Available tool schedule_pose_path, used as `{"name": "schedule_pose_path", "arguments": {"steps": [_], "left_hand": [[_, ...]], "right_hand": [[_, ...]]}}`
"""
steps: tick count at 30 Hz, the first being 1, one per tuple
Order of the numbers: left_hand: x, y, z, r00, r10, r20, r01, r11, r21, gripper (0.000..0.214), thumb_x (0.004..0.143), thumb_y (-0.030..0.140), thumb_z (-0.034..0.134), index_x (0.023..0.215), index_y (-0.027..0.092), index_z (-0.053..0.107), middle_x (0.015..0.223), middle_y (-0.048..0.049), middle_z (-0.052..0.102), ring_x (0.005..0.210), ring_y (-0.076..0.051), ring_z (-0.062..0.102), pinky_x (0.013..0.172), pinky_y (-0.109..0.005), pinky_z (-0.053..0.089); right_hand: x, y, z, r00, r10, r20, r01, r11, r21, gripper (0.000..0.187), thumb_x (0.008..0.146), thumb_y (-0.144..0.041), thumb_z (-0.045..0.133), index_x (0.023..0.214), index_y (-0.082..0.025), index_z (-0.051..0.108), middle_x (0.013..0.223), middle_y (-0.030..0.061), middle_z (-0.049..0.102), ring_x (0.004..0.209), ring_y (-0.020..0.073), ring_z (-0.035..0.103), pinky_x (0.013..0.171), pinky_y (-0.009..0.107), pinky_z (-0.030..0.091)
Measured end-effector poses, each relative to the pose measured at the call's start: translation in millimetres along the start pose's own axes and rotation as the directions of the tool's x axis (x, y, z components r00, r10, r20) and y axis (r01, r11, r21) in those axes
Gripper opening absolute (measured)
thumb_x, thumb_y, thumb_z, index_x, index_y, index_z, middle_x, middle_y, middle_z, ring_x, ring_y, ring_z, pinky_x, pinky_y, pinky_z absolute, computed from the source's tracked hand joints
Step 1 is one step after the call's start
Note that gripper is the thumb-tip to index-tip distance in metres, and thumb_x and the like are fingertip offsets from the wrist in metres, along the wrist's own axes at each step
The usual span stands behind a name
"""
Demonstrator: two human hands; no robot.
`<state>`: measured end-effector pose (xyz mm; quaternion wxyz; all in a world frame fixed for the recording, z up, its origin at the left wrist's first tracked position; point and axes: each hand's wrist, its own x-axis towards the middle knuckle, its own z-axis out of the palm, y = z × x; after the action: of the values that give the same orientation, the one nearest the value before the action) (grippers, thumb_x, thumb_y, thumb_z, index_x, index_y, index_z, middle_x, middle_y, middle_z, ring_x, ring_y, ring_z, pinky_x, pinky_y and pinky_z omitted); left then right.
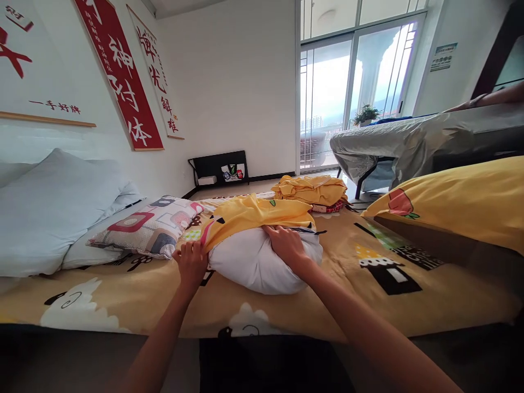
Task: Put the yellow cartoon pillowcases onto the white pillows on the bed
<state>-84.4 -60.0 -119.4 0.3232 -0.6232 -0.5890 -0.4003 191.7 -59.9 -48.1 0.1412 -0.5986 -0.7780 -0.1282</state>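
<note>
Two grips, centre frame: left hand [190, 263] and right hand [288, 245] clench the yellow pillowcase [254, 215]; uneven pulling may bunch the white pillow [254, 266].

The pillow [262, 267] is smooth white cloth with a faint sheen. The case [257, 215] is soft, matt yellow cloth, creased. The sheet [327, 305] is matt printed cloth, and the cushion [147, 226] is matt patterned fabric. The cover [388, 142] is silver-grey, glossy and crinkled. The door [327, 98] is clear glass; the wall [229, 82] is matt paint.
</note>
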Motion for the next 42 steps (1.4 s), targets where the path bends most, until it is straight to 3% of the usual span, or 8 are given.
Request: {"name": "schedule_pose_path", "arguments": {"steps": [6, 15, 21, 26, 29, 34, 39, 42], "left_hand": [[-55, 30, 21.8, 0.969, -0.209, -0.134, 0.187, 0.969, -0.163, 0.021, 0.072, 0.006, 0.044, 0.088, 0.020, 0.051, 0.084, -0.0069, 0.056, 0.080, -0.025, 0.051, 0.073, -0.038, 0.033], [-20, 58, 6.7, 0.966, -0.140, -0.217, 0.081, 0.962, -0.259, 0.011, 0.085, 0.015, 0.042, 0.084, 0.020, 0.050, 0.080, -0.0055, 0.056, 0.080, -0.023, 0.050, 0.078, -0.038, 0.034], [-14, 66, 11.6, 0.988, -0.058, -0.140, 0.035, 0.986, -0.161, 0.011, 0.086, 0.015, 0.042, 0.080, 0.020, 0.049, 0.077, -0.0065, 0.054, 0.081, -0.026, 0.049, 0.076, -0.039, 0.033], [-6, 66, 2.1, 0.995, 0.082, -0.060, -0.089, 0.990, -0.111, 0.014, 0.087, 0.017, 0.045, 0.077, 0.020, 0.054, 0.078, -0.0073, 0.057, 0.081, -0.025, 0.051, 0.078, -0.039, 0.033], [-1, 59, -5.3, 0.987, 0.129, -0.093, -0.139, 0.984, -0.109, 0.020, 0.090, 0.018, 0.044, 0.074, 0.021, 0.056, 0.074, -0.0063, 0.057, 0.078, -0.023, 0.051, 0.079, -0.037, 0.035], [10, 44, -13.9, 0.940, 0.172, -0.294, -0.211, 0.972, -0.104, 0.016, 0.086, 0.012, 0.046, 0.083, 0.020, 0.060, 0.083, -0.0093, 0.062, 0.080, -0.022, 0.054, 0.080, -0.038, 0.038], [23, 51, -23.1, 0.868, 0.332, -0.370, -0.372, 0.928, -0.039, 0.021, 0.082, 0.008, 0.044, 0.084, 0.021, 0.060, 0.078, -0.0084, 0.063, 0.078, -0.021, 0.059, 0.076, -0.036, 0.042], [24, 60, -28.7, 0.833, 0.418, -0.363, -0.462, 0.886, -0.041, 0.023, 0.083, 0.005, 0.043, 0.084, 0.021, 0.059, 0.076, -0.0072, 0.063, 0.072, -0.018, 0.059, 0.071, -0.032, 0.044]], "right_hand": [[-2, -8, 5, 1.000, -0.024, 0.007, 0.024, 1.000, -0.013, 0.039, 0.095, -0.017, 0.033, 0.127, -0.026, 0.051, 0.105, 0.0114, 0.068, 0.090, 0.0224, 0.068, 0.072, 0.029, 0.046], [-25, -12, 11, 0.993, -0.056, -0.102, 0.057, 0.998, 0.013, 0.043, 0.095, -0.018, 0.033, 0.136, -0.023, 0.047, 0.109, 0.0120, 0.066, 0.086, 0.0207, 0.065, 0.068, 0.028, 0.045], [-59, 1, 14, 0.874, -0.220, -0.434, 0.359, 0.893, 0.270, 0.047, 0.100, -0.036, 0.028, 0.139, -0.021, 0.048, 0.090, 0.0080, 0.063, 0.083, 0.0198, 0.057, 0.074, 0.031, 0.044], [-74, -3, 2, 0.883, -0.385, -0.269, 0.433, 0.888, 0.151, 0.075, 0.081, -0.063, 0.055, 0.147, -0.036, 0.032, 0.106, 0.0092, 0.057, 0.095, 0.0265, 0.054, 0.079, 0.037, 0.045], [-67, -15, 0, 0.930, -0.343, -0.133, 0.353, 0.934, 0.060, 0.078, 0.083, -0.045, 0.060, 0.149, -0.043, 0.019, 0.106, 0.0081, 0.058, 0.093, 0.0262, 0.056, 0.075, 0.035, 0.044], [-38, -37, 4, 0.970, -0.238, -0.045, 0.238, 0.971, -0.008, 0.067, 0.088, -0.019, 0.046, 0.147, -0.044, 0.024, 0.101, 0.0097, 0.062, 0.085, 0.0232, 0.060, 0.069, 0.032, 0.044], [-11, -71, 5, 0.962, -0.269, -0.051, 0.271, 0.962, 0.036, 0.039, 0.091, -0.011, 0.038, 0.123, -0.020, 0.059, 0.098, 0.0176, 0.066, 0.086, 0.0248, 0.063, 0.068, 0.034, 0.047], [0, -89, 8, 0.923, -0.380, -0.064, 0.385, 0.920, 0.076, 0.032, 0.091, -0.012, 0.040, 0.111, -0.011, 0.064, 0.106, 0.0201, 0.067, 0.097, 0.0264, 0.062, 0.074, 0.035, 0.048]]}}
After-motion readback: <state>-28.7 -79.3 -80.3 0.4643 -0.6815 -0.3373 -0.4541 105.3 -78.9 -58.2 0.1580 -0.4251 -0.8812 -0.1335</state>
